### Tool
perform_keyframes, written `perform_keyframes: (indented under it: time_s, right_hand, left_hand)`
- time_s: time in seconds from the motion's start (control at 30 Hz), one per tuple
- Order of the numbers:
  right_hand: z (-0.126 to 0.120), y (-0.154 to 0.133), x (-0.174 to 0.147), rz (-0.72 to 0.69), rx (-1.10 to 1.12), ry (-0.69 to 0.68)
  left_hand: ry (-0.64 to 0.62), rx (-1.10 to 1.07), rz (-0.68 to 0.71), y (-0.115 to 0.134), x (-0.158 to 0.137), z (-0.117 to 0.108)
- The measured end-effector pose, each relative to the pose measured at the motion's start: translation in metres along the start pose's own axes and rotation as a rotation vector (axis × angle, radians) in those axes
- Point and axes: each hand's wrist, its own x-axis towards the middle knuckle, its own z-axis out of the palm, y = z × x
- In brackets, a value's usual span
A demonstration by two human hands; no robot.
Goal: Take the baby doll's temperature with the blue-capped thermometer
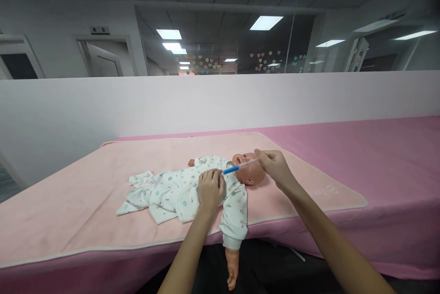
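Observation:
A baby doll (252,176) in a white patterned outfit (175,188) lies on its back, head to the right. My right hand (275,166), beside the doll's head, pinches the clear end of a slim blue-and-clear stick (231,170). This stick slants down to the left across the doll's face and neck; its exact kind is unclear. On the doll's chest rests my left hand (210,187), close to the stick's blue end. Its fingers are bent and pressed together, and what they hold, if anything, is hidden. One doll arm (232,262) hangs over the table's near edge.
Under the doll is a peach blanket with a pale border (85,198), spread over a pink cloth (385,161) on the table. A low white partition (220,104) rises behind. Farther back are glass panels with heart-shaped stickers (264,61) and a doorway (105,58).

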Motion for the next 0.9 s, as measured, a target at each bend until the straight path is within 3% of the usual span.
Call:
perform_keyframes:
  time_s: [0.13, 0.27, 0.37, 0.57, 0.8, 0.9]
  right_hand:
    - [0.003, -0.006, -0.001, -0.062, -0.068, -0.145]
    - [0.004, 0.002, 0.002, 0.066, 0.006, 0.015]
    - [0.002, 0.012, 0.003, 0.183, 0.067, -0.001]
    - [-0.009, 0.005, 0.003, 0.171, 0.061, -0.002]
    - [-0.002, -0.006, 0.001, 0.361, 0.216, -0.228]
    - [0.001, -0.004, 0.001, 0.339, 0.201, -0.201]
  left_hand:
    - [-0.003, -0.018, -0.001, 0.0, -0.002, 0.0]
    - [-0.002, -0.005, -0.007, 0.001, -0.002, 0.0]
    - [-0.007, -0.001, -0.016, 0.001, -0.002, 0.0]
    - [0.002, 0.001, -0.005, 0.002, -0.004, -0.001]
    - [-0.004, -0.02, -0.03, 0.002, -0.004, -0.002]
    - [-0.01, -0.032, -0.036, 0.003, -0.005, -0.002]
